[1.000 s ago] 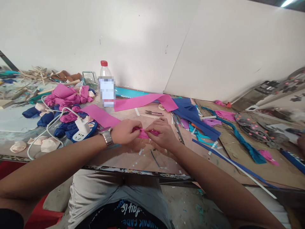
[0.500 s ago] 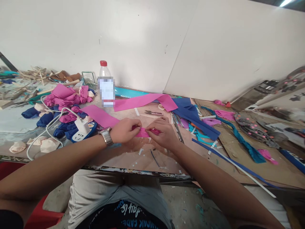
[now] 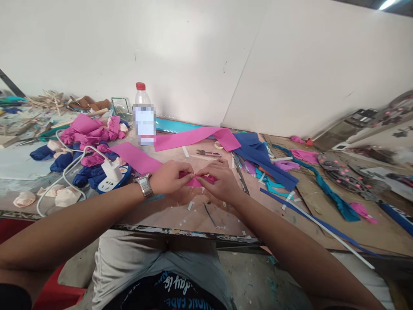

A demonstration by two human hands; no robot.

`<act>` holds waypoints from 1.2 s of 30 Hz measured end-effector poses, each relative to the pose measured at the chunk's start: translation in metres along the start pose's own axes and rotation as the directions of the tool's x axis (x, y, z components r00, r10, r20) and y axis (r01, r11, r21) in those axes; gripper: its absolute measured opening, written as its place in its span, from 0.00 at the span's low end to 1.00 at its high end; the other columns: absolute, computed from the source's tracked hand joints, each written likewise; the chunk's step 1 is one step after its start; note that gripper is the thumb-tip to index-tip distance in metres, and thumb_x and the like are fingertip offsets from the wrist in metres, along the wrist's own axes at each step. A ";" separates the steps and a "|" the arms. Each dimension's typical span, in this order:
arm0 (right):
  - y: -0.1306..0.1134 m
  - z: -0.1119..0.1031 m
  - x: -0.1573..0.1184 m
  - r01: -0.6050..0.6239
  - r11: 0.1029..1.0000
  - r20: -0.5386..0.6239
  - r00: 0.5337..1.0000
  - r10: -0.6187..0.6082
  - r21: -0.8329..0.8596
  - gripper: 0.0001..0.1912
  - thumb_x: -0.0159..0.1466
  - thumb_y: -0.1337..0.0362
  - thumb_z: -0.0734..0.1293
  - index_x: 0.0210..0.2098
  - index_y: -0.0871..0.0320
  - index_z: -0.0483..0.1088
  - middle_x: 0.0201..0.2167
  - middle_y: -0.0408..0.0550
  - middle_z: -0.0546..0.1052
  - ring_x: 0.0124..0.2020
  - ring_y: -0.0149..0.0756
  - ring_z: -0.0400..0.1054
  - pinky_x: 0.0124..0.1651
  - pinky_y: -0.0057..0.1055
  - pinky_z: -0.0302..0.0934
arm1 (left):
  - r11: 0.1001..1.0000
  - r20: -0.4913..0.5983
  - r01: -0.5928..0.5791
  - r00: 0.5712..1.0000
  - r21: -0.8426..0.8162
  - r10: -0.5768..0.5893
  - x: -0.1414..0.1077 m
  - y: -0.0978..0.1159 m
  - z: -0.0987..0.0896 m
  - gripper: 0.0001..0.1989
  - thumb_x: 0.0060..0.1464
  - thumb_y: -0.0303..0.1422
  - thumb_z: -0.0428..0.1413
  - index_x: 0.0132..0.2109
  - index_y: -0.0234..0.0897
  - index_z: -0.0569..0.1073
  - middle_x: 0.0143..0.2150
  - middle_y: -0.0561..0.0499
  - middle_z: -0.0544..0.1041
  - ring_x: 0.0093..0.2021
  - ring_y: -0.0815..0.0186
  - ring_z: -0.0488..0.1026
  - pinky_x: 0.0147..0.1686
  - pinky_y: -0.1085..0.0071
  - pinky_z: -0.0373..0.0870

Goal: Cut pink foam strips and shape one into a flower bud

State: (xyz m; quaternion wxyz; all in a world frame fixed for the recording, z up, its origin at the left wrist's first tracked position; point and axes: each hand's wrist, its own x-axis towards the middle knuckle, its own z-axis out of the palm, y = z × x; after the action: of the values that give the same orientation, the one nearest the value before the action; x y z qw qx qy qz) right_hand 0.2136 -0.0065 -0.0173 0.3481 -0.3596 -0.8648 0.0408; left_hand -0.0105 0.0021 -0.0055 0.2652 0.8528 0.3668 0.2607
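Note:
A long pink strip runs from the left into my left hand, whose thumb and fingers pinch it. Close beside it, my right hand pinches the same strip, and the fingertips of both hands nearly meet over the table. Between them the pink material looks gathered; its exact fold is partly hidden by my fingers. Another pink strip lies behind my hands, next to a blue strip. Small snips and a roll of tape rest just beyond my right hand.
On the left are crumpled pink pieces, a power strip with a white cable, and a red-capped bottle. A thin white rod and a teal twisted strip lie right. The table's front edge is near my body.
The fingertips of my left hand have shifted slightly toward my right hand, and the pink material between them looks more pinched together. Both hands keep their hold.

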 end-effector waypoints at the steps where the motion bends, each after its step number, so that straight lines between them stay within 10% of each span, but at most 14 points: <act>1: 0.000 0.000 0.000 -0.003 1.000 0.006 1.000 0.003 -0.002 0.02 0.65 0.64 0.71 0.35 0.51 0.77 0.32 0.42 0.82 0.37 0.38 0.74 0.54 0.43 0.54 | 1.000 0.000 0.001 1.000 -0.009 -0.001 0.000 0.000 0.000 0.13 0.63 0.37 0.52 0.35 0.36 0.77 0.31 0.51 0.79 0.31 0.67 0.70 0.34 0.70 0.63; 36: -0.008 0.002 0.001 -0.062 0.996 -0.068 0.996 0.058 -0.056 0.03 0.68 0.63 0.69 0.37 0.53 0.75 0.39 0.45 0.81 0.48 0.44 0.67 0.57 0.45 0.54 | 0.996 -0.160 0.001 0.987 0.093 0.014 -0.002 0.001 0.008 0.14 0.65 0.39 0.54 0.40 0.39 0.81 0.35 0.51 0.83 0.34 0.65 0.76 0.35 0.69 0.64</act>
State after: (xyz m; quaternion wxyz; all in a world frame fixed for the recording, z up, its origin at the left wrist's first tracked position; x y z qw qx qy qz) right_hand 0.2070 -0.0117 -0.0155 0.3646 -0.3967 -0.8423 0.0143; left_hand -0.0064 -0.0021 -0.0109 0.1940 0.8417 0.3958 0.3118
